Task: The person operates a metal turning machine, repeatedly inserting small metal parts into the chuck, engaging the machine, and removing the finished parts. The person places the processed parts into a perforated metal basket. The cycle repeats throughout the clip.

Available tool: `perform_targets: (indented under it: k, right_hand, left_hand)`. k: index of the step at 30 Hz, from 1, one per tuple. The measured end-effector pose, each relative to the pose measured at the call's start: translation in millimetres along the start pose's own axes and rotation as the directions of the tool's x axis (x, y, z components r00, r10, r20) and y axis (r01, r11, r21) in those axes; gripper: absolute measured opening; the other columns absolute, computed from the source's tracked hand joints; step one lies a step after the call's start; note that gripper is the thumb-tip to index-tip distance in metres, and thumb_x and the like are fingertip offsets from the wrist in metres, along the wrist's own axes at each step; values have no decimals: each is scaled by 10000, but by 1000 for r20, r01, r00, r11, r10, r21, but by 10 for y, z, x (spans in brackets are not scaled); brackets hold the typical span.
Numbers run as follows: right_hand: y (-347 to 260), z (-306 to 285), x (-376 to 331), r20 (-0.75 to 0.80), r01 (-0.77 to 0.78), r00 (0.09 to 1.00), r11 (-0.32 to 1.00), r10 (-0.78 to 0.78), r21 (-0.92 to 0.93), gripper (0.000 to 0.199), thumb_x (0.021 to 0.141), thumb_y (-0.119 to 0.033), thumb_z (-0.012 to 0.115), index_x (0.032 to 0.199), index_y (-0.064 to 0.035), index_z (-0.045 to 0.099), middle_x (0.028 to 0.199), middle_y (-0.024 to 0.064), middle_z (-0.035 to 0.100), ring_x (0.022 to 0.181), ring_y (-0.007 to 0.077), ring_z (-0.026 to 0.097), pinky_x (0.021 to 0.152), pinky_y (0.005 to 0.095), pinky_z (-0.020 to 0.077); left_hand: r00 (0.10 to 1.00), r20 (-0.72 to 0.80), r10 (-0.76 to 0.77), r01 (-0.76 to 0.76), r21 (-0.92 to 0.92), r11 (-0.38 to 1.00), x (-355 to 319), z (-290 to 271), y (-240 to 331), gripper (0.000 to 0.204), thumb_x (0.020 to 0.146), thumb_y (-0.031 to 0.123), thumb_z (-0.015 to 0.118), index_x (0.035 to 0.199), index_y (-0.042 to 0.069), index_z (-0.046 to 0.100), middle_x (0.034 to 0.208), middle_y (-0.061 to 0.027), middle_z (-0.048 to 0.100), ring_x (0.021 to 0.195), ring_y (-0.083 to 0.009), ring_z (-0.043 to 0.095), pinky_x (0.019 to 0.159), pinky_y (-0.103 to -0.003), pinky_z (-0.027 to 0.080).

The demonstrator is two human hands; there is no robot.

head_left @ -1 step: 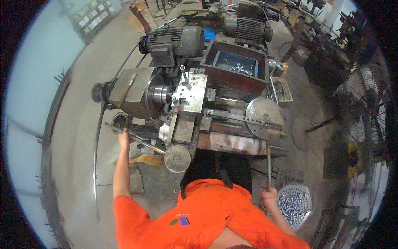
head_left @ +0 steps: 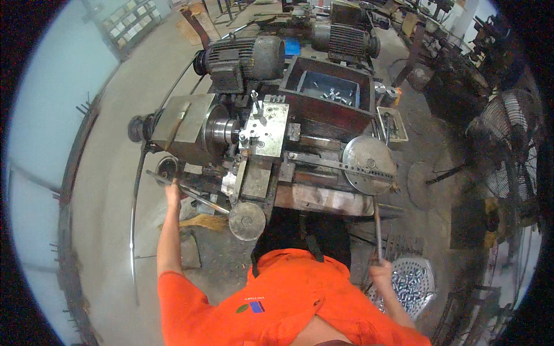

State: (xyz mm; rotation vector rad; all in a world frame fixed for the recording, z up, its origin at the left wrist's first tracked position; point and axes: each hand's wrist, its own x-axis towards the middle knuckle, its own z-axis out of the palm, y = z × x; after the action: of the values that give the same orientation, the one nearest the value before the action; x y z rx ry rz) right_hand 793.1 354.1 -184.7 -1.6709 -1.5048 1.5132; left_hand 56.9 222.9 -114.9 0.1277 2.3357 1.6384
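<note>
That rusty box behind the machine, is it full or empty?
Nearly empty: the open box shows mostly bare floor, with a few small metal pieces lying inside.

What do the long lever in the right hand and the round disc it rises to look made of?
The lever, gripped by the right hand, looks like bare steel rod: thin, dull grey. The disc looks like machined metal, probably steel: flat, pale grey with a matte sheen and scuffs.
</note>
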Motion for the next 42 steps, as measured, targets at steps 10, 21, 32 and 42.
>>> perform_targets:
  k: [10, 21, 32, 42]
  right_hand:
    - [-1162, -1406, 1208, -382, -255, 865, 371, -325, -893, 399, 645, -210, 584, 1011, -56, 628, 931, 210, 603, 825, 357, 566, 777, 458, 442]
    - [-1033, -426, 869, -345, -64, 619, 393, -705, -917, 804, 585, -257, 615, 1318, -34, 372, 1316, 180, 409, 1240, 341, 352, 1050, 450, 253]
    - [-1057, -445, 1078, -409, -123, 544, 412, -733, -903, 546, 553, -175, 609, 1070, -17, 531, 1076, 167, 549, 1034, 355, 481, 936, 415, 365]
    - [-1315, -542, 1075, -404, 9, 747, 616, -528, -788, 573, 574, -170, 643, 1125, -38, 554, 1147, 170, 554, 1083, 330, 503, 937, 387, 399]
  left_hand:
    - [986, 167, -17, 38, -126, 991, -131, 59, -42, 300, 860, 286, 515, 840, -11, 542, 711, -107, 606, 546, -202, 611, 485, -310, 530]
    - [910, 396, 123, -408, 803, 433, 306, -233, -1393, 490, 789, 462, 579, 1016, 28, 601, 944, -192, 627, 914, -313, 608, 786, -393, 481]
    - [832, -37, 553, -320, 783, 533, -196, 557, -1986, 417, 802, 452, 512, 760, 54, 630, 716, -142, 640, 678, -354, 624, 605, -443, 497]
    - [786, 510, 349, -597, 773, 217, 95, 29, -1689, 379, 829, 416, 520, 899, 52, 599, 832, -182, 630, 792, -352, 614, 673, -444, 485]
